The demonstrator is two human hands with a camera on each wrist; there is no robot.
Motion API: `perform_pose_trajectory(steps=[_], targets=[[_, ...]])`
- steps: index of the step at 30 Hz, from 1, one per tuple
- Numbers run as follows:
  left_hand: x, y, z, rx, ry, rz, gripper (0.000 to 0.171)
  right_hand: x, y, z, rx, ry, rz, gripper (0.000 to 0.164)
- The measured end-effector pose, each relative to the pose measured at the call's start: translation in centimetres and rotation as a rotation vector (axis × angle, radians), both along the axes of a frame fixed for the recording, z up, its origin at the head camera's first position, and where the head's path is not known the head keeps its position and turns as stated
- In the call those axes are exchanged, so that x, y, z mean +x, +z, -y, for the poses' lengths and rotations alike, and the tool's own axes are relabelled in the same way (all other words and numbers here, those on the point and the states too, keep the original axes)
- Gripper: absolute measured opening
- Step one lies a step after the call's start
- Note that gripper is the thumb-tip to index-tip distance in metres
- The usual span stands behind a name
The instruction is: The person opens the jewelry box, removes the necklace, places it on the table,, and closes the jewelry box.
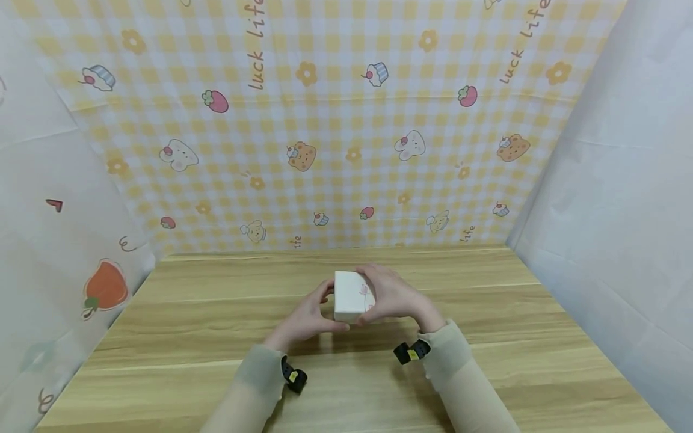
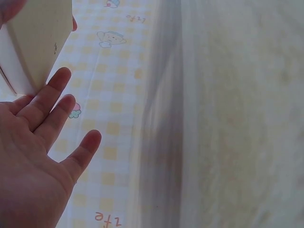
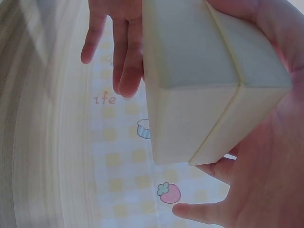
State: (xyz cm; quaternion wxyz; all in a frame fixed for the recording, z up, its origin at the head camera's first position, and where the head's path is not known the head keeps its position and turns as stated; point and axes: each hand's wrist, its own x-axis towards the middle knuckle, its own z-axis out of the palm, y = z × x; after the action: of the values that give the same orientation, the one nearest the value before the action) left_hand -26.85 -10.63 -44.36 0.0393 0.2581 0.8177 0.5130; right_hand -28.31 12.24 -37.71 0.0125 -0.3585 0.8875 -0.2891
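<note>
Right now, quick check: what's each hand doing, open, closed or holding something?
Left hand: holding the white box at its left side, some fingers straight.
Right hand: holding the white box from its right side.

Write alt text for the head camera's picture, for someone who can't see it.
A person's left hand and right hand hold a white box with pink markings over a wood-grain table. Behind is a yellow-and-white checked cloth with cartoon prints.
</note>
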Motion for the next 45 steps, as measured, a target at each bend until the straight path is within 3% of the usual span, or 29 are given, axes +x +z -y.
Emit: perform_pose_trajectory(steps=[15,37,45], targets=[[0.07,0.37,-0.23,-0.003,-0.005,0.005,0.090,-0.02,0.32,-0.37,0.004,-0.015,-0.001,0.098],[-0.03,-0.08,0.13,0.042,-0.037,0.028,0.084,0.16,0.54,-0.44,-0.037,-0.015,0.021,0.096],[0.04,-0.09,0.24,0.031,-0.010,0.032,0.087,0.12,0.57,-0.61,-0.048,-0.022,0.028,0.097]])
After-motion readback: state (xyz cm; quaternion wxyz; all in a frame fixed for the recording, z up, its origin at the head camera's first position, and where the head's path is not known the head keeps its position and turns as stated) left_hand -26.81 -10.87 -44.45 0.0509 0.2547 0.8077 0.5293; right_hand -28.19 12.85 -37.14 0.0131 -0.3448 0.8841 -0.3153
